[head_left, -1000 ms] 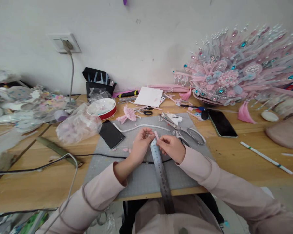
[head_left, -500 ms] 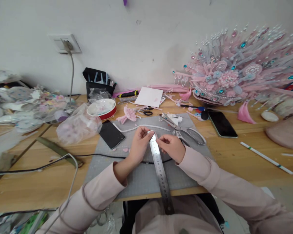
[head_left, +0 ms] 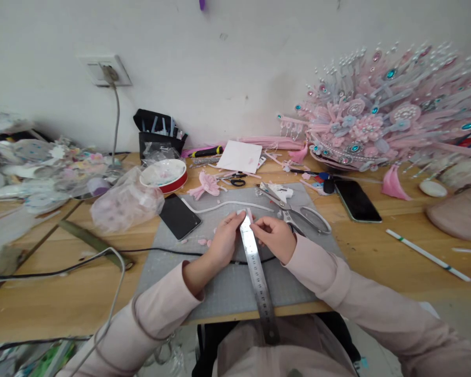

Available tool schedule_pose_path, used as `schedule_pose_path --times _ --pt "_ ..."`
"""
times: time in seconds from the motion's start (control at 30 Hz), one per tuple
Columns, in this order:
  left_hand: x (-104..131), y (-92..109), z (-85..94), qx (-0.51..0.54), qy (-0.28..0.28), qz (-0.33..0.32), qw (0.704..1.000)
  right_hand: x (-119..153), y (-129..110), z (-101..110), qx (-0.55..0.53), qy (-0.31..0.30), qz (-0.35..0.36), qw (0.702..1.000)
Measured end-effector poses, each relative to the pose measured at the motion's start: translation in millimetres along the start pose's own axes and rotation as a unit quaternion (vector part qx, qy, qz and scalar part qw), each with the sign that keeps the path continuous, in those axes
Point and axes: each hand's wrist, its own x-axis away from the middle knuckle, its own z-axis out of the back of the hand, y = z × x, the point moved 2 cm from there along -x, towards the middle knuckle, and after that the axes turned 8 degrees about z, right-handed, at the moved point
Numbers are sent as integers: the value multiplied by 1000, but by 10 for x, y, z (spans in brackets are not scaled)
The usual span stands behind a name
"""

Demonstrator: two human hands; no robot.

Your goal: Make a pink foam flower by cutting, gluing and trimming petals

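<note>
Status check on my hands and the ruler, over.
Left hand and right hand at the metal ruler's far end. Ruler overhangs the near table edge. Black cable crosses the mat.

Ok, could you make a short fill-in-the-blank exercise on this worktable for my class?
1. The left hand and right hand are at the far end of a metal ____.
2. The large scissors lie nearer the ____ hand.
3. The round container has a ____ outer wall.

Missing words: ruler; right; red.
</note>
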Motion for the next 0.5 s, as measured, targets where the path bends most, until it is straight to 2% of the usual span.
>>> schedule_pose_path --times 0.5 --pt "-17 13 20 -24 48 -22 998 -17 7 -7 -41 -17 -50 998"
